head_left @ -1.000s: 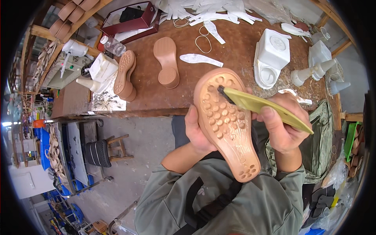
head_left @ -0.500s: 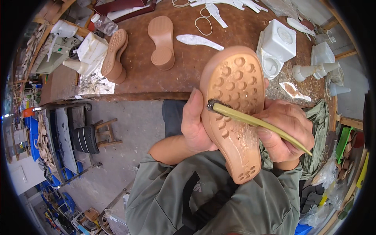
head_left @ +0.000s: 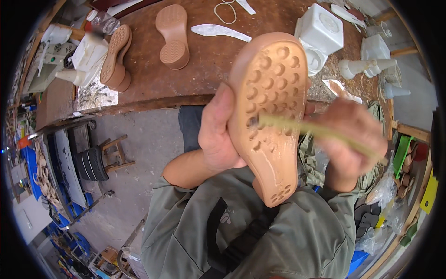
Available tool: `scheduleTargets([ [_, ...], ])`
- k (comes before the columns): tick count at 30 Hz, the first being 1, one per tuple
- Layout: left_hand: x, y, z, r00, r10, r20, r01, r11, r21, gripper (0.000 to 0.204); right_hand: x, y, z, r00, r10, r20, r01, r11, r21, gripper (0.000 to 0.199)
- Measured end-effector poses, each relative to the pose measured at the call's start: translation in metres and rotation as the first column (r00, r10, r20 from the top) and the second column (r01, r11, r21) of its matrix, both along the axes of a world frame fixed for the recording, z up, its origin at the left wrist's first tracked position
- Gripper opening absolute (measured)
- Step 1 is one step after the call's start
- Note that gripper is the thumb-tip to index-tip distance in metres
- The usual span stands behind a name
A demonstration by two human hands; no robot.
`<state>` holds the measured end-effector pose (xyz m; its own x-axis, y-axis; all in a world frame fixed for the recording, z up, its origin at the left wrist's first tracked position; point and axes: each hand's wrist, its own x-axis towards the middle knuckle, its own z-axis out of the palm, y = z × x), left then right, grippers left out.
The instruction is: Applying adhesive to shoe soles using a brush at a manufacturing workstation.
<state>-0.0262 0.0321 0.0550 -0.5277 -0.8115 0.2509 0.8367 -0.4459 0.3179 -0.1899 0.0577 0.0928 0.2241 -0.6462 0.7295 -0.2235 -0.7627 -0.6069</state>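
Observation:
My left hand (head_left: 218,132) grips a tan shoe sole (head_left: 272,102) by its left edge, holding it up with its dimpled underside toward me. My right hand (head_left: 350,139), blurred by motion, holds a long thin yellow-green tool (head_left: 306,130) whose dark tip rests in one of the round holes near the sole's middle. Both hands are above my lap, in front of the brown workbench (head_left: 209,51).
On the bench lie two more tan soles (head_left: 173,30) (head_left: 115,58), a white insole-shaped piece (head_left: 218,30), a rubber band (head_left: 225,11) and white plaster moulds (head_left: 320,35). A small wooden stool (head_left: 104,156) stands on the concrete floor at left. Bags and clutter fill the right.
The sole has been raised and brought closer to the camera. The tool's tip has slid along the underside, and my right hand now moves fast enough to blur.

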Motion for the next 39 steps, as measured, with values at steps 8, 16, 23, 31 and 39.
scheduleTargets([
  [8,-0.001,0.004,-0.040,0.969,-0.197,0.146,0.132,0.922,0.364,0.088,-0.049,0.011,-0.032,0.995,-0.100,0.012,0.095,0.975,0.201,0.021],
  [16,-0.004,0.040,-0.103,0.848,-0.366,0.384,0.330,0.931,0.156,0.073,-0.117,-0.034,-0.116,0.675,-0.729,0.115,0.465,0.540,0.702,0.016],
  [23,-0.017,-0.018,-0.102,0.853,-0.326,0.407,0.211,0.929,0.303,0.067,-0.114,-0.043,-0.133,0.648,-0.733,-0.210,0.740,0.539,0.403,0.014],
  [31,-0.028,-0.023,-0.101,0.766,-0.345,0.543,0.185,0.926,0.328,0.064,-0.112,-0.049,-0.145,0.672,-0.712,-0.204,0.706,0.532,0.468,0.015],
  [39,-0.030,-0.028,-0.096,0.749,-0.406,0.524,0.239,0.902,0.358,0.064,-0.118,-0.051,-0.142,0.588,-0.773,0.239,0.280,0.472,0.836,0.018],
])
